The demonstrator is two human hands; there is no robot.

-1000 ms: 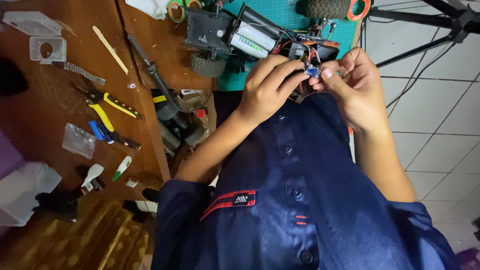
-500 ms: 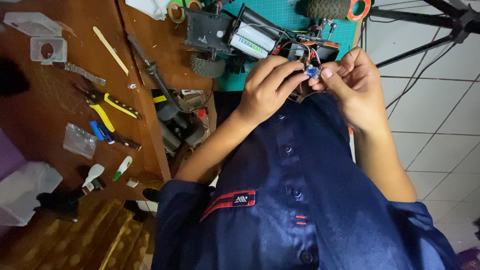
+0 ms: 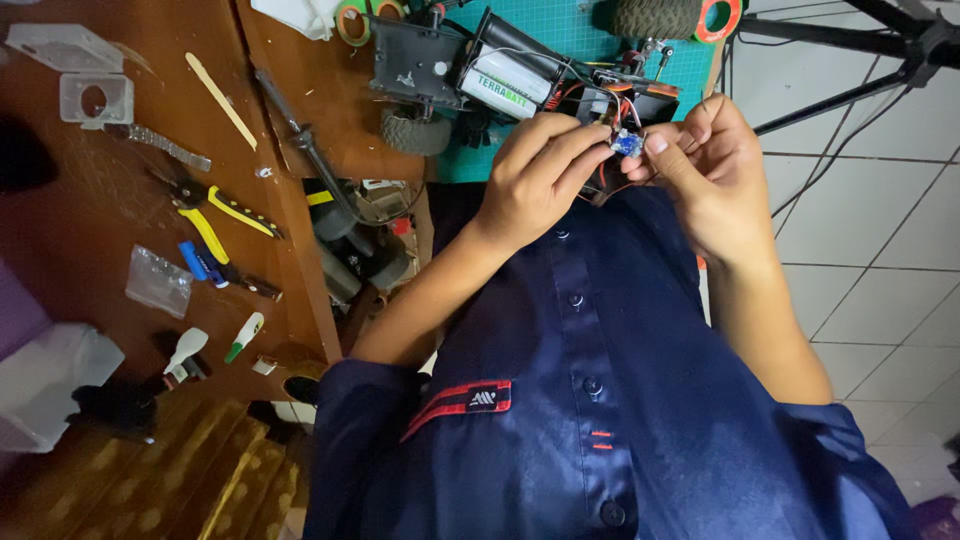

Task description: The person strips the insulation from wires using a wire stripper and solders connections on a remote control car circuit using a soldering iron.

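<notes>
Close head view, facing down

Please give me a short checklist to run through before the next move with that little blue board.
1. Small blue board pinched between left hand and right hand: ok.
2. Red wires free of strain: cannot tell.
3. Battery pack lying in the car chassis: ok.
4. Battery pack disconnected: cannot tell.
5. Yellow-handled pliers out on the wooden table: ok.
</notes>
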